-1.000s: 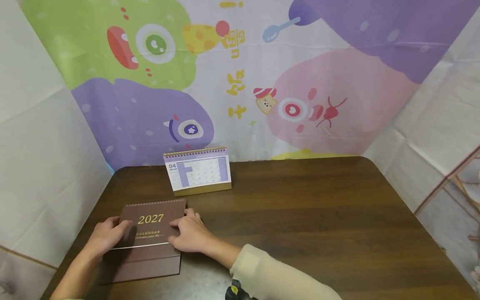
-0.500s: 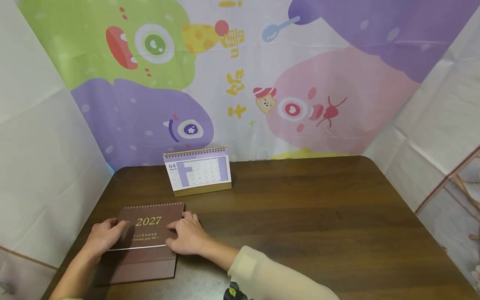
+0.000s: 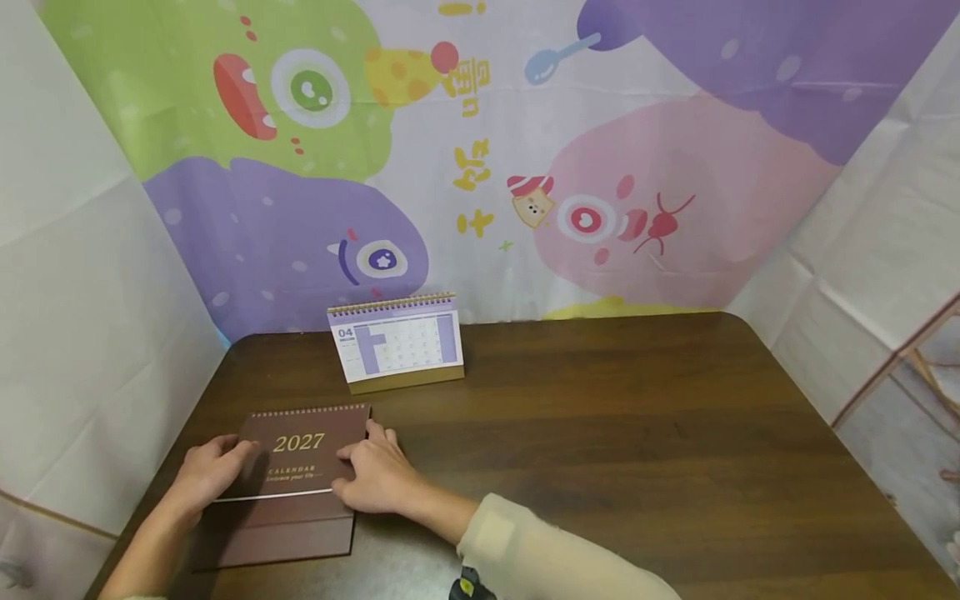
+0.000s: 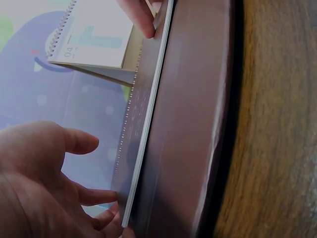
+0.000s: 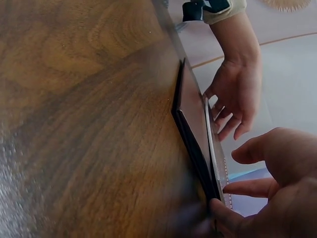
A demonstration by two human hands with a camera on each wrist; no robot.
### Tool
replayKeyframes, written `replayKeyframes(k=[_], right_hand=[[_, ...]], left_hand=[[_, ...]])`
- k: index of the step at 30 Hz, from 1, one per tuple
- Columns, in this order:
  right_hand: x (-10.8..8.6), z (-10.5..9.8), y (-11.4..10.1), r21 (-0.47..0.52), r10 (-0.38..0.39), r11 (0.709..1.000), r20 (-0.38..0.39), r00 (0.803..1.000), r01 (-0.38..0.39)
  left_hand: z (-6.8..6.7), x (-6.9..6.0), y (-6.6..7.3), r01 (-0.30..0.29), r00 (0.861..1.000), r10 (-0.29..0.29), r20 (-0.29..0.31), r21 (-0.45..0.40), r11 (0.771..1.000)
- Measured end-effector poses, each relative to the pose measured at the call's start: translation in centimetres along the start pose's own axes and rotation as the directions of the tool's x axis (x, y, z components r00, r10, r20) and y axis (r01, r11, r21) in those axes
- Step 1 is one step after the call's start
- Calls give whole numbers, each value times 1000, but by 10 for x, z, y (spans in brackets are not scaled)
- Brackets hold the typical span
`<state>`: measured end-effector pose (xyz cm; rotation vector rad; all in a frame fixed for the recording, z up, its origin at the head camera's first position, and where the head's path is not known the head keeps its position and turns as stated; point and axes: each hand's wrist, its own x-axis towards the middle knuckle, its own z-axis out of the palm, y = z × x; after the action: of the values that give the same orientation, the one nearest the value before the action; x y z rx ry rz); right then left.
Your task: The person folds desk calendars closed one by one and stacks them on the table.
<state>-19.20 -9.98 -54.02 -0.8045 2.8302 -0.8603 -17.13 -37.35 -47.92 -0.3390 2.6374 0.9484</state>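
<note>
A brown desk calendar (image 3: pixel 298 467) with gold "2027" lettering lies at a low slant on the table's left side. On its left edge are the fingers of my left hand (image 3: pixel 212 473); in the left wrist view this hand (image 4: pixel 44 176) has its thumb raised off the cover. My right hand (image 3: pixel 378 473) touches the calendar's right edge. From the right wrist view, this hand's (image 5: pixel 285 186) extended fingers meet the side of the pages and base, thumb apart from them. A second desk calendar (image 3: pixel 397 343), white and purple, stands upright behind, showing "04".
The dark wooden table (image 3: pixel 615 450) extends to the right of the calendars. A cartoon-printed cloth (image 3: pixel 487 275) hangs behind the table's back edge. White sheets (image 3: pixel 82 275) flank both sides.
Both hands and the brown calendar have shifted slightly left and toward the front edge, mostly in the first half second. The white and purple calendar has stayed in place.
</note>
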Motion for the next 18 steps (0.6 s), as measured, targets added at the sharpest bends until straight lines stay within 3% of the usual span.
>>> replayKeyframes(k=[3,4,8,11,16,18], right_hand=[[-1,-1,1,14,0,1000,-1,1000,0],[-1,-1,0,17,0,1000,0,1000,0],[-2,-2,2,26,3,1000,6,1000,-3],[-2,-3,3,49,7,999,17,1000,-8],[1,-5,6,105,32,994,22,999,-34],[4,-6,7,127,47,991,10,999,-47]], left_hand=[[-1,-13,15,-1,1000,1,16,1,1000],[1,-14,16,-2,1000,2,-14,14,1000],[1,-14,15,0,1000,0,-13,-4,1000],[5,3,-4,-2,999,3,-44,8,1000],[14,48,-54,-39,987,43,-152,30,999],[12,60,-68,-43,990,42,-133,-4,999]])
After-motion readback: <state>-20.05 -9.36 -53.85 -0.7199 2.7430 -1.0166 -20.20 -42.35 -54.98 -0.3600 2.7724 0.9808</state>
